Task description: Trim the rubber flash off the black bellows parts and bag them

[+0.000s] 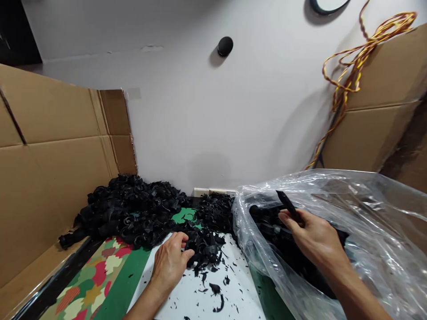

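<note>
The fingers of your right hand (316, 238) are pinching a slim black stick (288, 206) right of centre in the head view, thumb and forefinger pressed on its lower end. Its long axis slants from upper left to lower right, the pointed end free and aimed away from your palm. The fingers of your left hand (171, 260), lower centre, are loosely curled, thumb apart from forefinger, with nothing visible in the gap.

The small heap (208, 249) of black scraps lies just to the right of your left fingertips, so your left hand is the nearer one to it; whether they touch is hard to tell. The stick stands well apart from that heap, to its upper right, over black parts (267, 229) in the clear plastic bag (370, 191). More black pieces form a big pile (133, 213) left of centre, by the cardboard (56, 173). Loose bits dot the white sheet (242, 295) at lower centre.

Your right hand covers the stick's lower end, so you can't make out whether it is a blade or another part. Folded plastic and your forearm hide much of the bag's contents, the bag runs off the right edge, and single pieces blur together in the big pile.
</note>
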Available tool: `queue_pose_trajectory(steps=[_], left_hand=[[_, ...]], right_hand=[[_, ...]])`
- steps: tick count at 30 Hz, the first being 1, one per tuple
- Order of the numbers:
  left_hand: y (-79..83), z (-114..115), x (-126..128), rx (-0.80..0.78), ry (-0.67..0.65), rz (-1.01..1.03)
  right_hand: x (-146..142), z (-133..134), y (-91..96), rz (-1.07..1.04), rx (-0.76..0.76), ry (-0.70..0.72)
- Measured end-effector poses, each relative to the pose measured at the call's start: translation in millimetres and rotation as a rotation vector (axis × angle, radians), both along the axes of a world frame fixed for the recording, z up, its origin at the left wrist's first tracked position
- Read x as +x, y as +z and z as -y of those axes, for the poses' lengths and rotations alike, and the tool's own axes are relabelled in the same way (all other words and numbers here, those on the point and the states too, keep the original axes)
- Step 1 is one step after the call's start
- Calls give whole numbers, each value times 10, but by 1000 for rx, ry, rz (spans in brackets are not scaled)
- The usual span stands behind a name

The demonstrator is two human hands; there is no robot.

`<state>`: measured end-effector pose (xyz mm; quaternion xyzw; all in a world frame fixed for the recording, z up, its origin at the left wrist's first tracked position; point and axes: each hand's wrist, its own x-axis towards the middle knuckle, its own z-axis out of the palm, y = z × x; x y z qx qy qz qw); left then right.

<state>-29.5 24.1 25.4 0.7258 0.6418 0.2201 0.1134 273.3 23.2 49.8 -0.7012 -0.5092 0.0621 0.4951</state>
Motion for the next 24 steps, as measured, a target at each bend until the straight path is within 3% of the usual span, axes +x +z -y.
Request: queue_pose_trajectory(steps=[2,5,9,15,18,21,24], left_hand=[[-4,29,7,-9,-37,-18],[-5,117,7,-48,-216,-60],[29,231,-21,-86,-427,-73],[161,187,-82,-204,-447,44],[191,122,-91,-272,-387,112],[164,73,-71,-214,-279,114],[98,50,-41,-169,-264,-12]], right_hand=[[-219,82,120,-146,20,68],[-531,151,239,-314,83,263],[-829,111,197,-418,37,484],[-1013,-26,-68,-487,-34,561],[-1030,-52,-177,-500,-84,567],[-1053,-51,-262,-515,-126,579],[-1085,-41,-329,-563,-140,616]])
